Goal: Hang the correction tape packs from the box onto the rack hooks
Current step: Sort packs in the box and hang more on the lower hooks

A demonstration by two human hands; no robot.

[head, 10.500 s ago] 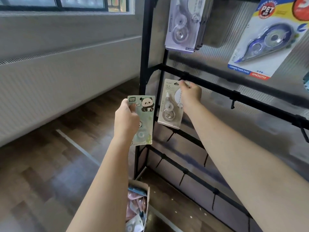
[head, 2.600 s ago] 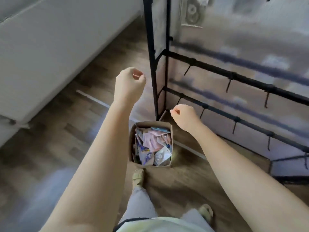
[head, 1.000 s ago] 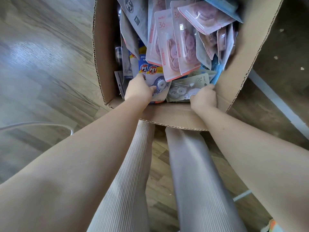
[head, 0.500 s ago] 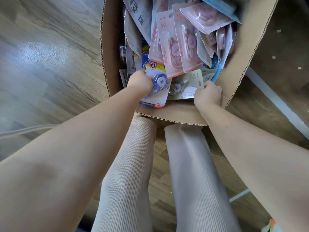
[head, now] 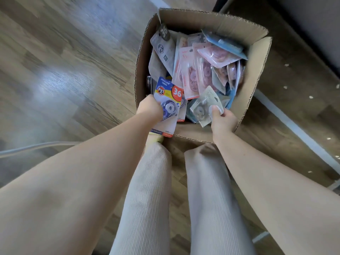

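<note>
An open cardboard box (head: pixel 253 74) stands on the floor, filled with several correction tape packs, mostly pink ones (head: pixel 191 74). My left hand (head: pixel 150 108) grips a blue and white pack marked 36 (head: pixel 168 105), lifted over the box's near left corner. My right hand (head: pixel 223 119) pinches a pale grey-green pack (head: pixel 205 105) by its lower edge, just above the box's near side. The rack hooks are out of view.
Wooden floor (head: pixel 64 70) surrounds the box. My two legs in light ribbed trousers (head: pixel 150 190) stand just behind the box. The rack's dark base (head: pixel 220 6) and a wooden board (head: pixel 298 80) lie to the right. A pale cable (head: pixel 27 147) crosses the floor at left.
Both hands have risen out of the box, each with its pack. The view has pulled back, so the whole box shows now.
</note>
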